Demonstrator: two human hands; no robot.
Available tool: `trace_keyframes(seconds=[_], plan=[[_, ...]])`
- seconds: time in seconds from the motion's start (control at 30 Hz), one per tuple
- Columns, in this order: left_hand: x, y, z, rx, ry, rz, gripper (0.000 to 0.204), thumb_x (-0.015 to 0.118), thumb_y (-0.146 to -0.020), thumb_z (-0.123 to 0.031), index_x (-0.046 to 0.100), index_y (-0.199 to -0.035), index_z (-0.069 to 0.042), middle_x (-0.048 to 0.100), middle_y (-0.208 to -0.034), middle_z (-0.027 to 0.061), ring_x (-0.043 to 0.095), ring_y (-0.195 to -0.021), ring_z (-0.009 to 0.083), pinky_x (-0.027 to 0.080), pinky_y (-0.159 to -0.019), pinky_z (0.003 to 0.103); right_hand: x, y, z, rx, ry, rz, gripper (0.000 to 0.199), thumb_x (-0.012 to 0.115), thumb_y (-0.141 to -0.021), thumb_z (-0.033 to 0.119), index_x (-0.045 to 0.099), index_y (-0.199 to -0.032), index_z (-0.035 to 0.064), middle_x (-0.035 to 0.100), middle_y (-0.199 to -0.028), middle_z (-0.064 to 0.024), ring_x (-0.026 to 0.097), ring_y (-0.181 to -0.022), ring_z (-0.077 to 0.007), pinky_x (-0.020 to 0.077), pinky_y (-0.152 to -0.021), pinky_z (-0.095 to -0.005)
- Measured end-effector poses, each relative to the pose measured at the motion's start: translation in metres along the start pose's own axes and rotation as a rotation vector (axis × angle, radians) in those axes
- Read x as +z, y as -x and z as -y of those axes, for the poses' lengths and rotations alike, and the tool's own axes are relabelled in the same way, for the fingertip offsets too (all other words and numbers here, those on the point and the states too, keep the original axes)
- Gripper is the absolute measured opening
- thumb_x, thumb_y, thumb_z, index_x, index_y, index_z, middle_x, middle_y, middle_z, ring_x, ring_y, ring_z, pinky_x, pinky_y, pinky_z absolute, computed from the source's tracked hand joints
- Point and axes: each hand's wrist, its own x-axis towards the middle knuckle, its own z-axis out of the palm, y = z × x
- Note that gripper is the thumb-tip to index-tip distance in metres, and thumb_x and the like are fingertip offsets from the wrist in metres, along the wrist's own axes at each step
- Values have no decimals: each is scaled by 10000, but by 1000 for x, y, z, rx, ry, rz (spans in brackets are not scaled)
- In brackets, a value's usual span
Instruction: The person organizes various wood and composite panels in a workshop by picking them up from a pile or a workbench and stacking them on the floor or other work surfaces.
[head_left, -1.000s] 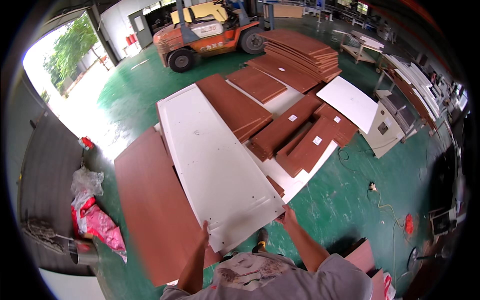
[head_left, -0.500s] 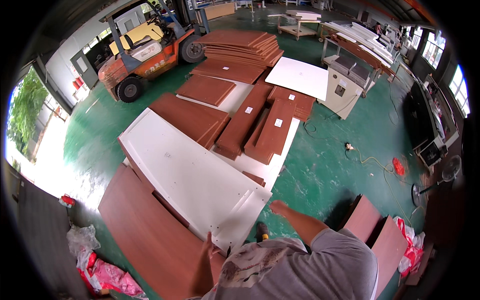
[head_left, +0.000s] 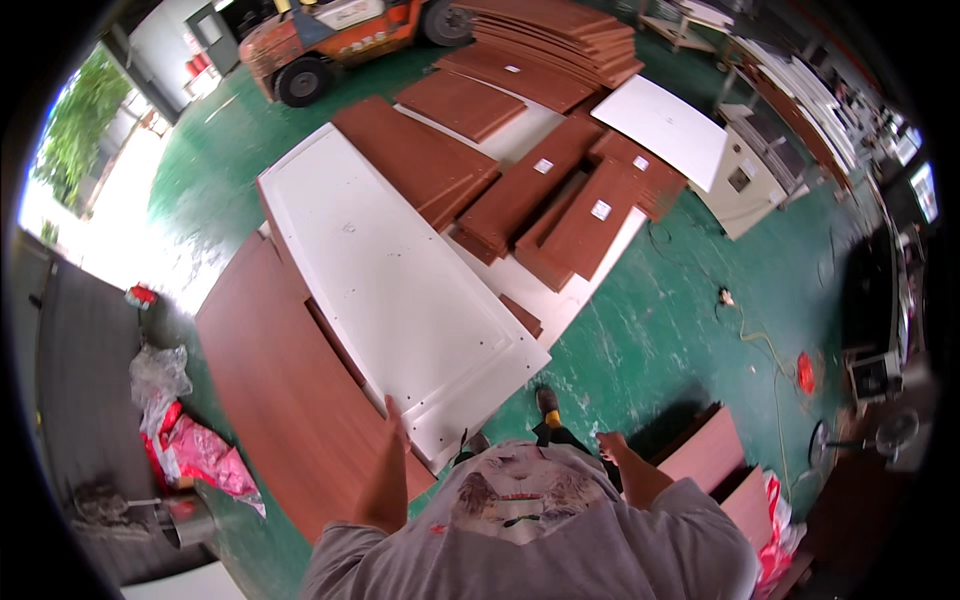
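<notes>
Our left hand rests its fingers flat on the near corner of the long white rectangular panel, which runs far-left over the reddish-brown boards. Our right hand hangs off it to the right, its fingers' spread unclear.

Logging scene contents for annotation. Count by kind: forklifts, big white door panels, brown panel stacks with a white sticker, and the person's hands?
Orange forklift: 1
Large white door panel: 1
Brown panel stacks with a white sticker: 3
Hands: 2, with the left hand at the white panel's near edge and the right hand off it
Total: 7
</notes>
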Motion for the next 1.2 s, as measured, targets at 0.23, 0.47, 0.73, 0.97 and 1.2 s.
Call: trace_keyframes(seconds=[0.23, 0.47, 0.73, 0.97, 1.2], plan=[[4, 21, -7, 106, -99, -432, 877, 296, -912, -708, 413, -1382, 23, 497, -1341, 194, 474, -1234, 308, 366, -1039, 382, -183, -51, 240, -400, -525, -264, 542, 541, -894, 502, 612, -1127, 17, 639, -1116, -212, 606, -1049, -366, 474, -884, -413], [6, 48, 23, 125, -48, -196, 945, 290, -896, -734, 340, -1421, 50, 413, -1424, 212, 387, -1312, 337, 338, -1060, 409, -222, -67, 318, -639, -418, -127, 839, 563, -878, 557, 314, -1407, -45, 583, -1232, -239, 568, -1148, -352, 450, -945, -372], [-63, 136, 131, 263, -108, -231, 829, 302, -948, -639, 341, -1418, 43, 421, -1417, 218, 378, -1330, 312, 282, -1098, 388, -98, 6, 243, -577, -649, 125, 638, 633, -888, 380, 429, -1310, -53, 577, -1222, -183, 556, -1116, -258, 439, -964, -376], [-104, 195, 277, 340, -105, -471, 815, 274, -947, -643, 509, -1244, 79, 595, -1177, 245, 564, -1102, 325, 405, -933, 430, -38, 64, 216, -615, -465, 209, 726, 639, -871, 437, 366, -1325, -60, 563, -1235, -218, 561, -1129, -301, 452, -951, -384], [-59, 234, 334, 221, 191, -485, 788, 279, -955, -632, 537, -1239, 56, 637, -1087, 155, 598, -1009, 213, 454, -898, 324, -75, 96, 224, -492, -92, 202, 691, 642, -862, 460, 416, -1282, -41, 576, -1207, -252, 562, -1132, -350, 440, -956, -405]])
